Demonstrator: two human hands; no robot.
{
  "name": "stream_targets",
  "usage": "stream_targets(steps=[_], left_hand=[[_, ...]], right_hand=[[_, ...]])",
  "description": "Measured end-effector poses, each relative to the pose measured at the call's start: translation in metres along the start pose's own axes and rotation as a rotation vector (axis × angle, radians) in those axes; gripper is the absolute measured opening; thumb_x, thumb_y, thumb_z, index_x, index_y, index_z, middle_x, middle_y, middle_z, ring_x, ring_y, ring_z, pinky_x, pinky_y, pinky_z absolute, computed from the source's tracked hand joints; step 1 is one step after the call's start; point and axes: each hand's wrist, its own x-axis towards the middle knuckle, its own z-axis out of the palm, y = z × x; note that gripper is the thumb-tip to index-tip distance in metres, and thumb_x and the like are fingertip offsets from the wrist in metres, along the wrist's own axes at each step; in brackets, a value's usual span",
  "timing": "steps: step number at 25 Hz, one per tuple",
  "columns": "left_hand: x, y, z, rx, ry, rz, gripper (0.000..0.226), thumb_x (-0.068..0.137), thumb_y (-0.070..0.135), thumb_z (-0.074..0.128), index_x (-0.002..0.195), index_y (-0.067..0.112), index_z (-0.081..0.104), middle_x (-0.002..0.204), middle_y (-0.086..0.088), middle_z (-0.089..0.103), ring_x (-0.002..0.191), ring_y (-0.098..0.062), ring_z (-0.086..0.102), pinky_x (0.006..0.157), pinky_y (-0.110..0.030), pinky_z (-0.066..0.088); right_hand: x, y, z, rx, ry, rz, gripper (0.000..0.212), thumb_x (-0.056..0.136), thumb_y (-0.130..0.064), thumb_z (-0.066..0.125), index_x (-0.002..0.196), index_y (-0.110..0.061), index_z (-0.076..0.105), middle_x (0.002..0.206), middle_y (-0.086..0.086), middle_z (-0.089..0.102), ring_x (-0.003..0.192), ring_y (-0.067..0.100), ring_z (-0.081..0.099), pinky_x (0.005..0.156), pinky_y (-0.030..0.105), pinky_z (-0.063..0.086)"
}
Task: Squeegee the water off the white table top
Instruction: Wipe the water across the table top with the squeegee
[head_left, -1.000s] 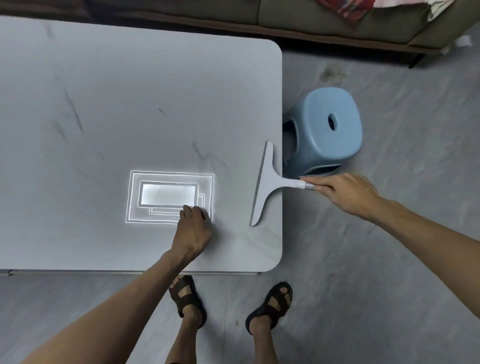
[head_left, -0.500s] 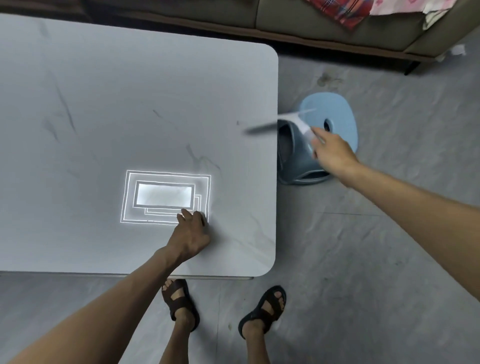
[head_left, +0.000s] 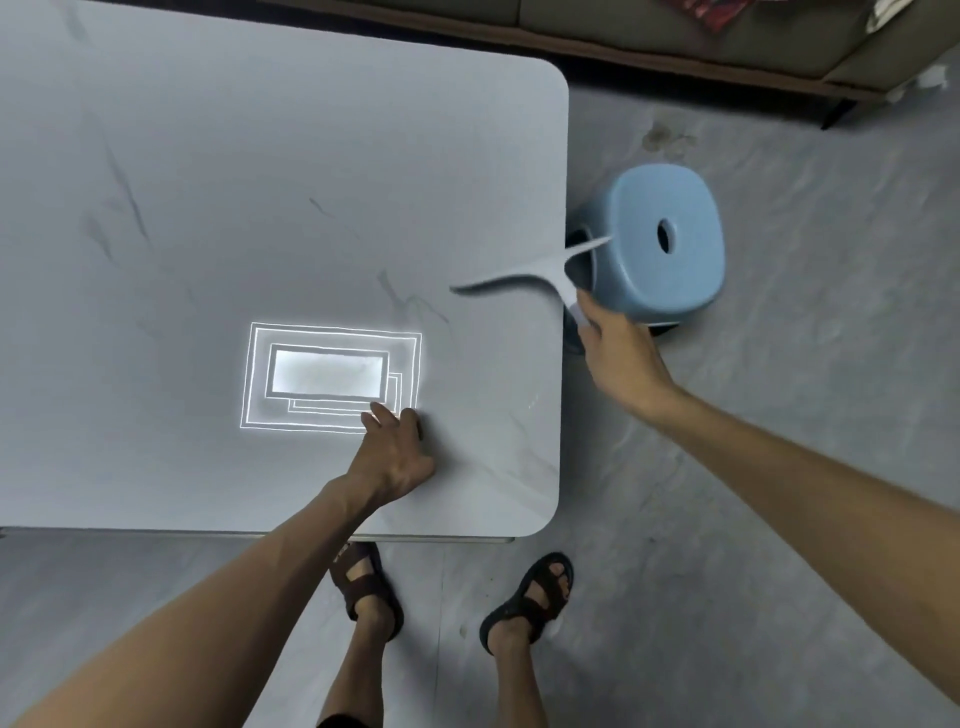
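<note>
The white table top (head_left: 218, 218) with faint grey marbling fills the left of the head view. A white T-shaped squeegee (head_left: 540, 273) is lifted off the table at its right edge, blade tilted and blurred, partly over the blue stool. My right hand (head_left: 618, 358) grips its handle beside the table edge. My left hand (head_left: 392, 454) rests flat on the table near the front right corner, fingers spread, holding nothing. A bright rectangular light reflection (head_left: 330, 376) shines on the surface just beyond that hand.
A light blue plastic stool (head_left: 660, 244) stands on the grey floor right beside the table's right edge. A sofa base (head_left: 675, 47) runs along the back. My feet in dark sandals (head_left: 527, 603) stand at the table's front edge.
The squeegee has come up off the table's right edge, and my right hand has swung it up and round, the blade turning from lengthwise to crosswise. My left hand has stayed put.
</note>
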Motion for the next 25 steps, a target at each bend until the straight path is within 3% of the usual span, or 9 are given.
stream_targets(steps=[2,5,8,10,12,14,17,21,25], left_hand=[[-0.001,0.000,0.000,-0.002,-0.004,-0.011,0.060,0.084,0.016,0.061,0.139,0.004,0.041,0.155,-0.019,0.018,0.141,-0.041,0.025,0.112,-0.049,0.030],[-0.006,-0.002,0.001,0.010,0.000,-0.010,0.057,0.083,0.013,0.061,0.137,0.003,0.044,0.154,-0.017,0.020,0.139,-0.040,0.029,0.110,-0.047,0.033],[-0.010,-0.004,0.000,0.015,0.017,-0.012,0.051,0.084,0.010,0.062,0.132,0.002,0.047,0.152,-0.016,0.026,0.135,-0.039,0.036,0.107,-0.044,0.036],[-0.015,-0.004,-0.002,-0.004,0.032,0.005,0.030,0.084,0.008,0.062,0.113,0.010,0.055,0.146,-0.017,0.035,0.129,-0.039,0.042,0.101,-0.041,0.040],[-0.025,-0.002,-0.001,-0.034,0.032,0.016,0.022,0.084,0.006,0.060,0.091,0.023,0.048,0.137,-0.018,0.044,0.120,-0.038,0.050,0.089,-0.037,0.042],[-0.038,-0.006,0.006,-0.054,0.037,0.033,0.021,0.086,0.007,0.057,0.094,0.020,0.043,0.123,-0.019,0.054,0.105,-0.036,0.057,0.077,-0.032,0.041],[-0.057,-0.021,0.012,-0.086,0.164,-0.001,0.015,0.087,0.010,0.045,0.101,0.014,0.045,0.095,-0.013,0.064,0.078,-0.032,0.056,0.067,-0.035,0.043],[-0.069,-0.066,0.001,-0.278,0.408,-0.159,0.010,0.094,0.027,0.044,0.097,0.018,0.046,0.085,-0.004,0.060,0.078,-0.034,0.058,0.069,-0.038,0.048],[-0.068,-0.125,-0.015,-0.382,0.480,-0.353,0.013,0.092,0.029,0.046,0.092,0.017,0.041,0.074,-0.002,0.054,0.073,-0.031,0.055,0.068,-0.039,0.048]], right_hand=[[-0.049,0.029,0.006,-0.077,-0.066,0.007,0.047,0.101,-0.023,0.042,0.146,-0.035,0.037,0.090,0.012,0.068,0.088,0.037,0.063,0.073,0.038,0.050],[-0.110,0.070,0.008,-0.201,-0.140,-0.040,0.050,0.100,-0.023,0.046,0.143,-0.046,0.035,0.059,-0.008,0.047,0.056,0.013,0.049,0.051,0.029,0.037],[-0.143,0.109,-0.008,-0.338,-0.194,-0.100,0.050,0.099,-0.028,0.045,0.140,-0.055,0.032,0.072,-0.006,0.059,0.062,0.013,0.052,0.054,0.027,0.036],[-0.152,0.130,-0.024,-0.394,-0.192,-0.115,0.047,0.099,-0.032,0.045,0.138,-0.057,0.035,0.081,-0.006,0.068,0.069,0.014,0.060,0.056,0.028,0.042],[-0.156,0.142,-0.041,-0.464,-0.164,-0.111,0.043,0.098,-0.034,0.046,0.135,-0.057,0.041,0.088,-0.009,0.073,0.072,0.015,0.065,0.057,0.028,0.045],[-0.157,0.145,-0.055,-0.551,-0.093,-0.136,0.041,0.096,-0.034,0.050,0.130,-0.056,0.048,0.086,-0.010,0.074,0.070,0.015,0.066,0.055,0.027,0.044],[-0.143,0.117,-0.062,-0.594,-0.018,-0.305,0.036,0.092,-0.039,0.053,0.124,-0.056,0.055,0.070,-0.009,0.071,0.058,0.015,0.063,0.046,0.026,0.046],[-0.102,0.024,-0.010,-0.673,-0.312,-0.627,0.046,0.093,-0.063,0.020,0.131,-0.057,0.045,0.085,-0.009,0.071,0.073,0.015,0.066,0.044,0.023,0.021],[-0.074,-0.074,0.085,-0.755,-0.548,-0.975,0.040,0.100,-0.054,0.025,0.130,-0.048,0.051,0.097,-0.007,0.071,0.088,0.022,0.065,0.059,0.029,0.030]])
